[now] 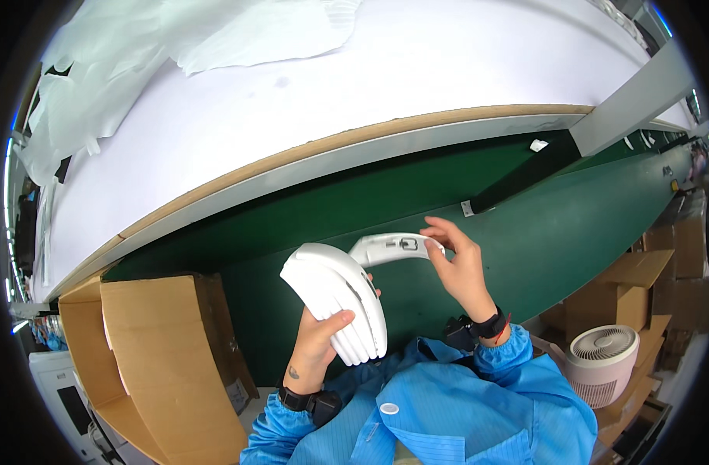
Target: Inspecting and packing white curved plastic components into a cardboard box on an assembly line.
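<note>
My left hand is closed around a stack of several curved white plastic pieces, with the thumb across the near side and fingertips showing at the far edge. A single curved white plastic piece with dark cutouts or markings near its middle is pinched at its right end by my right hand. The left end of this single piece comes up against the upper right edge of the stack, and I cannot tell whether they touch. Both hands are above the green bench surface.
An open cardboard box stands at my left. Beyond the hands runs a raised white shelf with a wooden edge, bearing crumpled thin white packing sheets. A grey post rises at the right. A white fan and cartons are at the lower right.
</note>
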The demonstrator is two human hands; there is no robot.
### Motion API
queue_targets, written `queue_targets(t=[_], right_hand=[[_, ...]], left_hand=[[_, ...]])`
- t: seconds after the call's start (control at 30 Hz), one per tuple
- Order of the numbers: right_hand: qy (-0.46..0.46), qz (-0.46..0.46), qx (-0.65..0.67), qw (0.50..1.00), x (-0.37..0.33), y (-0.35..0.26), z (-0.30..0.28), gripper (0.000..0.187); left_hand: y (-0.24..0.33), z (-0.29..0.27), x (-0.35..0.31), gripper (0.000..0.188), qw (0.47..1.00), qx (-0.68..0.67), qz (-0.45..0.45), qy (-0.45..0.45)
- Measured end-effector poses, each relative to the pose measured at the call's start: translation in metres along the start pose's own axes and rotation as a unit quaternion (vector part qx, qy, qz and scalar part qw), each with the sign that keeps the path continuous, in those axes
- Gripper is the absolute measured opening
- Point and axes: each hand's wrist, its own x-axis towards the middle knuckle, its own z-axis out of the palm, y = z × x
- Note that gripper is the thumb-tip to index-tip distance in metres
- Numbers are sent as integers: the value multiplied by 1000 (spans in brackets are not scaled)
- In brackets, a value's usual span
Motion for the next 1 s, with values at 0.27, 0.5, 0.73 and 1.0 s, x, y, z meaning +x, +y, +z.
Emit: queue_targets(t=[0.27, 0.5, 0.73, 1.0], right_hand=[[-177, 233, 404, 867, 17, -7, 26, 24], [-290, 299, 366, 832, 19, -12, 30, 50], [-259, 292, 326, 861, 15, -18, 38, 51], [-248, 323, 323, 854, 4, -22, 57, 41]], left_hand=[[-11, -2, -11, 50, 992, 92, -85, -8], [1, 5, -18, 51, 986, 105, -129, 5], [2, 12, -17, 46, 986, 79, -145, -2], [-19, 11, -6, 51, 981, 143, -126, -17]])
